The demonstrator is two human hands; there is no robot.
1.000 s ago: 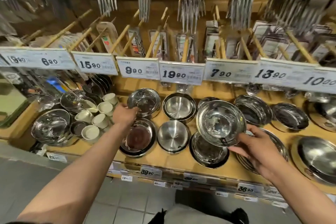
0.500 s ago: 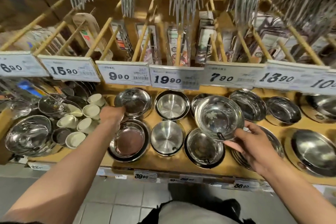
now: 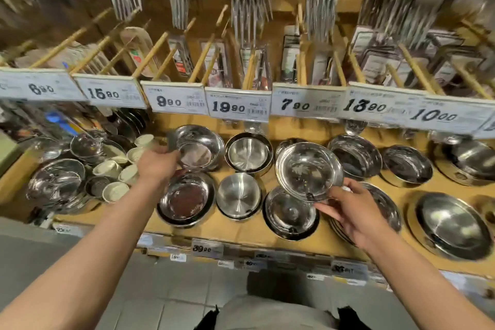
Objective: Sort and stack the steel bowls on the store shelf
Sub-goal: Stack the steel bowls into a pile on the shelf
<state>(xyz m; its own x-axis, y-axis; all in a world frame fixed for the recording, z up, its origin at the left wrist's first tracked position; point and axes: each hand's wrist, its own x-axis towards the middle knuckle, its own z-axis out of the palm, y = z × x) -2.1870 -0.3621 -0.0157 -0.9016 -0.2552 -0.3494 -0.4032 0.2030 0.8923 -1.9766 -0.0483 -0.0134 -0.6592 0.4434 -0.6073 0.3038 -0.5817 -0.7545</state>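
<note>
While right hand (image 3: 351,209) pinches a shiny round steel bowl (image 3: 308,170) by its rim, left hand (image 3: 158,166) grips a tilted round steel bowl (image 3: 198,147). One bowl per hand.

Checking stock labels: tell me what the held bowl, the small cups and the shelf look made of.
Held bowl: polished steel, mirror reflections, apparently an etched pattern inside.
Cups: matte off-white, probably ceramic or enamel; unclear.
Shelf: tan matte board, wood or laminate.

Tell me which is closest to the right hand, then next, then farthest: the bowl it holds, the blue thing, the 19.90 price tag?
1. Held bowl, in the right hand.
2. 19.90 price tag, up and left.
3. Blue thing, far left.
</note>
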